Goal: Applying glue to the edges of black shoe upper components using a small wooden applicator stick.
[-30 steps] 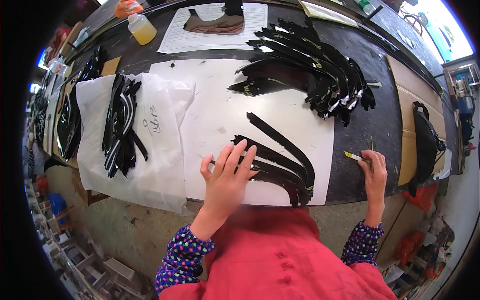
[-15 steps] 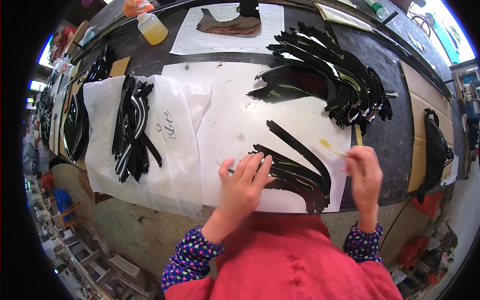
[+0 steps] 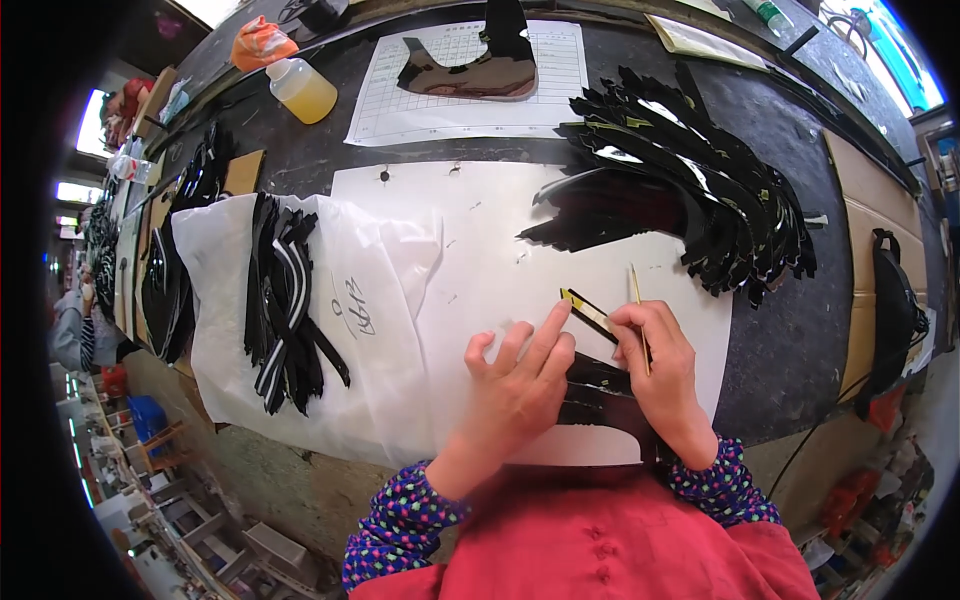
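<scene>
My right hand [image 3: 660, 365] is closed around a slender pale stick [image 3: 636, 283] that points up past the fingers. Its fingertips also meet the near end of a short black strip [image 3: 603, 324] with a yellow area along it. With fingers spread, my left hand [image 3: 520, 385] lies palm down, its index fingertip at the strip's far end. Under and between my hands are curved black glossy pieces [image 3: 595, 400], partly covered by the hands. They rest on a white sheet [image 3: 480, 240] on the dark table.
A thick fan of black pieces [image 3: 720, 190] lies at the right. Another black bundle [image 3: 285, 290] is on white wrapping [image 3: 210, 250] at the left. A bottle of yellow liquid [image 3: 305, 95] stands behind, beside a printed form [image 3: 400, 115]. Cardboard [image 3: 850, 200] lies far right.
My right hand has come left and inward with the stick, reaching the black strip. My left hand has shifted slightly right and down. The view has tilted, so the table things appear lower.
</scene>
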The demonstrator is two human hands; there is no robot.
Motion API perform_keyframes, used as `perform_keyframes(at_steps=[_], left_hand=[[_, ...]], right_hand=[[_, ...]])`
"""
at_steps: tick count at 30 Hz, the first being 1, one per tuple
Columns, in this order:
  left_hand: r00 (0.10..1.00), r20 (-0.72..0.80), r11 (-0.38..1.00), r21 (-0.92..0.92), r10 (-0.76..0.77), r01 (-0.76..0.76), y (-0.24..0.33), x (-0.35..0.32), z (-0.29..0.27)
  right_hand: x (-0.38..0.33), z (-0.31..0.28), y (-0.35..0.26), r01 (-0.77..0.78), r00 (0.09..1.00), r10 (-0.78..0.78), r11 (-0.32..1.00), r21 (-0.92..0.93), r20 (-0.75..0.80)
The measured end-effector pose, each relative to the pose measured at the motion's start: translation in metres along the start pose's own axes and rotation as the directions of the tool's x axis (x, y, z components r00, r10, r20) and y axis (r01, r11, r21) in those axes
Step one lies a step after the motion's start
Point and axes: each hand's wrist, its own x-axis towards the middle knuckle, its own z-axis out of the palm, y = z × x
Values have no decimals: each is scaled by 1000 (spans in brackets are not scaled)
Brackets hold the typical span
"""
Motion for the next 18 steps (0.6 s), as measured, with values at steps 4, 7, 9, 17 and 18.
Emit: perform_keyframes(at_steps=[4,7,9,17,18], left_hand=[[1000,18,1000,26,10,-11,-2,3,0],[1000,22,999,35,12,-13,-2,6,-1],[1000,26,999,35,9,-10,-2,6,-1],[1000,-9,999,38,6,-5,-1,3,5],[1000,-8,999,40,5,-4,-1,3,5]], right_hand=[[2,0,-2,-4,1000,4,1000,-8,-3],[3,-1,-1,6,1000,-6,1000,-16,7],[4,-1,-2,-3,1000,3,1000,1,11],[1,2,-2,45,999,-44,996,-71,18],[0,2,-2,55,998,-54,995,-80,19]])
